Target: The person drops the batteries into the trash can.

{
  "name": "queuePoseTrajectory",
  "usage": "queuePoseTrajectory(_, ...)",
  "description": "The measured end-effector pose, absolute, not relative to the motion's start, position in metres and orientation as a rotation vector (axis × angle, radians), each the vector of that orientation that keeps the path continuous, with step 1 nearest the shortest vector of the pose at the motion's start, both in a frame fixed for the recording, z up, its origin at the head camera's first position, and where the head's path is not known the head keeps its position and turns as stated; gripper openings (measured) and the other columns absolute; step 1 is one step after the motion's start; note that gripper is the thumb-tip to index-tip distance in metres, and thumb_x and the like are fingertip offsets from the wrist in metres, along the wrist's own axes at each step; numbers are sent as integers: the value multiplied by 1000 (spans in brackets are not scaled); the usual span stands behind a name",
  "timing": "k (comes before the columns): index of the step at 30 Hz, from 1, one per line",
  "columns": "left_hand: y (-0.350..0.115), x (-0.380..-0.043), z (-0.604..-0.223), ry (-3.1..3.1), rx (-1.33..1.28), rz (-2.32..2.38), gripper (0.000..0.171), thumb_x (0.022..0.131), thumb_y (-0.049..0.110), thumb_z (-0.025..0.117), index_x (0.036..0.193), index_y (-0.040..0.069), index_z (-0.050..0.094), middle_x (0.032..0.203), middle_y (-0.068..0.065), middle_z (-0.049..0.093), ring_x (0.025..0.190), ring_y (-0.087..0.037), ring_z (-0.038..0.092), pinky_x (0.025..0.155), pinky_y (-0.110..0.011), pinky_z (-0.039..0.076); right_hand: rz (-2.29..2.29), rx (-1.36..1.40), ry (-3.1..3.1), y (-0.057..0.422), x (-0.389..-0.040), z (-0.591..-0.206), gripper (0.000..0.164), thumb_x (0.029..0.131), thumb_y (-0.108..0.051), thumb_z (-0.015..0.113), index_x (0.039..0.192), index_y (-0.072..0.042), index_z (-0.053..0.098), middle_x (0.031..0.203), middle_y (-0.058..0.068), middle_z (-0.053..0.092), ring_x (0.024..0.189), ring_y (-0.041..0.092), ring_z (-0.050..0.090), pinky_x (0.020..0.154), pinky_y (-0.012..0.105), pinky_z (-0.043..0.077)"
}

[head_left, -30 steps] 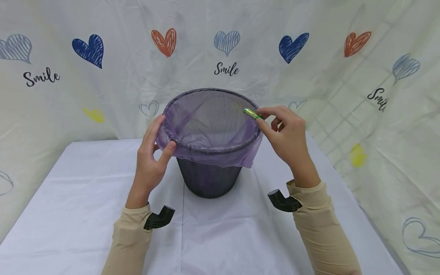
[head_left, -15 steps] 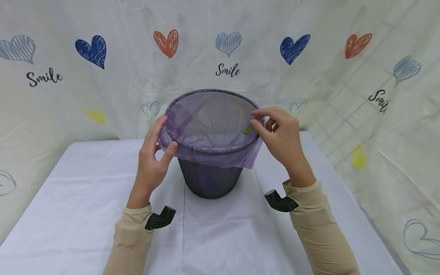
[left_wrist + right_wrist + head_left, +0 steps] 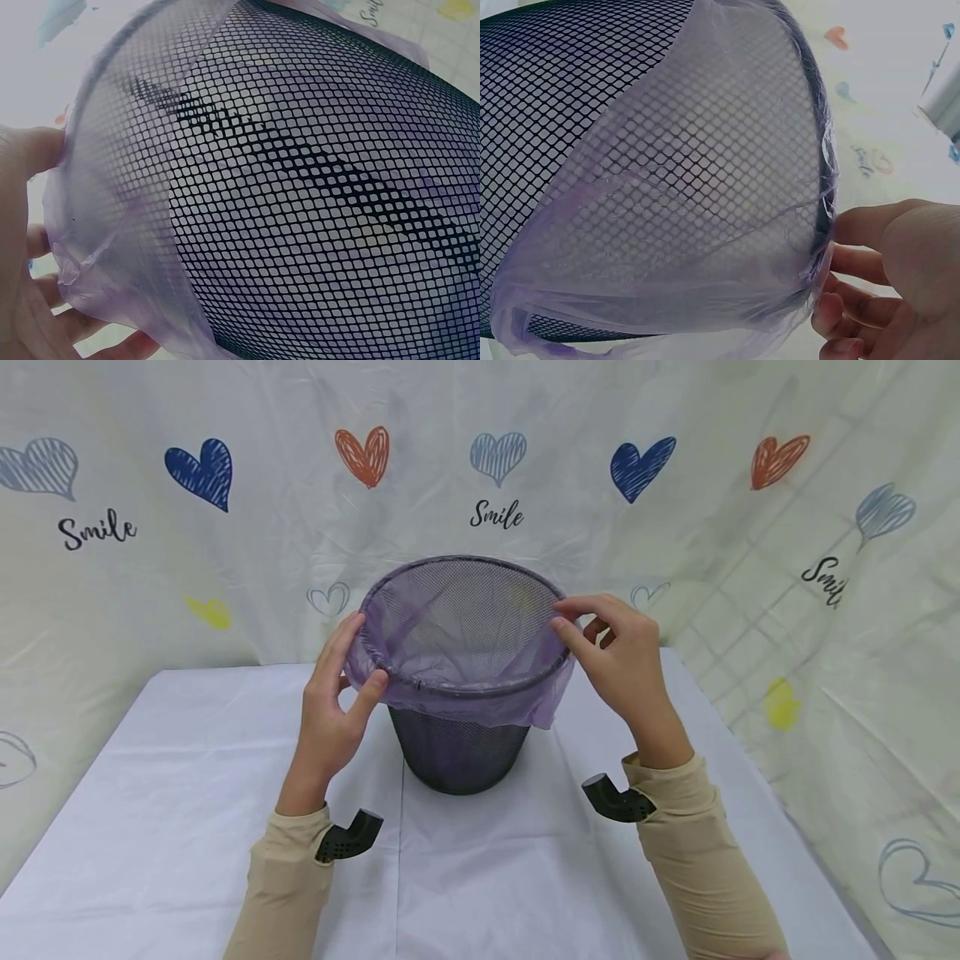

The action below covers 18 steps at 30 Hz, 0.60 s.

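A black mesh wastebasket (image 3: 459,756) stands upright on the table, lined with a thin purple bin bag (image 3: 472,712) folded over its rim. My left hand (image 3: 328,714) holds the rim at the left, thumb at the front and fingers spread along the outside. Over the right side of the rim is my right hand (image 3: 624,652), its thumb and index fingertips slightly apart with nothing between them. Mesh (image 3: 315,195) fills most of the left wrist view. In the right wrist view, the bag (image 3: 667,255) hangs beside my fingers. No battery shows; the lower inside of the wastebasket is hidden.
A white cloth covers the table (image 3: 187,793). Behind it hangs a pale curtain (image 3: 420,410) printed with hearts and "Smile". Each sleeve cuff carries a black wrist mount, one on the left (image 3: 350,835) and one on the right (image 3: 618,797).
My right hand pinched a small green and gold battery over the rim, then let it go. It dropped into the lined wastebasket and out of sight. My left hand stays on the rim.
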<state>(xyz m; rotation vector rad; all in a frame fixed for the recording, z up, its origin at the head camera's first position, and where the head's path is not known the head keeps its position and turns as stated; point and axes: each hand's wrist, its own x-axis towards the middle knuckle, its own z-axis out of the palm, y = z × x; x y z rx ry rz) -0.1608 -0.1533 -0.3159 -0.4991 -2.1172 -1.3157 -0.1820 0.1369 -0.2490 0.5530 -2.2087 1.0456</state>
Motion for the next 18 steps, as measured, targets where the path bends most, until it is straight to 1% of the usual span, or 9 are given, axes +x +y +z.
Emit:
queuePoseTrajectory(4, -149, -151, -303, -2125, -512, -1311, 56, 87, 11, 56, 139, 7, 36, 147, -12, 33, 133, -23, 35, 85, -50, 43, 1018, 553, -2206, 147, -193, -259, 18, 83, -18, 67, 100, -14, 70, 89, 2, 68, 60, 8, 46, 53, 17, 34)
queuePoseTrajectory(6, -149, -146, -297, -2135, -509, -1303, 55, 87, 9, 56, 138, 3, 37, 145, -16, 34, 133, -26, 34, 85, -50, 43, 990, 555, -2203, 150, -195, -262, 19, 83, -20, 67, 100, -16, 70, 89, 0, 68, 59, 7, 47, 54, 17, 35)
queuePoseTrajectory(10, -150, -142, -292, -2148, -491, -1295, 54, 86, 7, 56, 137, 2, 38, 145, -17, 34, 134, -27, 33, 86, -50, 43, 941, 566, -2201, 152, -196, -264, 20, 82, -21, 67, 101, -15, 70, 88, 1, 68, 59, 6, 47, 54, 17, 35)
queuePoseTrajectory(15, -151, -141, -293, -2137, -489, -1302, 54, 87, 8, 55, 138, 3, 37, 146, -15, 33, 134, -26, 34, 86, -50, 43, 928, 570, -2206, 153, -196, -265, 20, 82, -21, 68, 101, -14, 70, 89, 1, 67, 60, 5, 48, 55, 18, 36)
queuePoseTrajectory(18, -152, -142, -294, -2134, -491, -1292, 54, 88, 9, 55, 138, 3, 37, 146, -14, 34, 133, -25, 35, 86, -47, 43, 926, 569, -2207, 154, -196, -266, 20, 82, -21, 68, 100, -14, 70, 89, 1, 67, 62, 5, 48, 55, 19, 36)
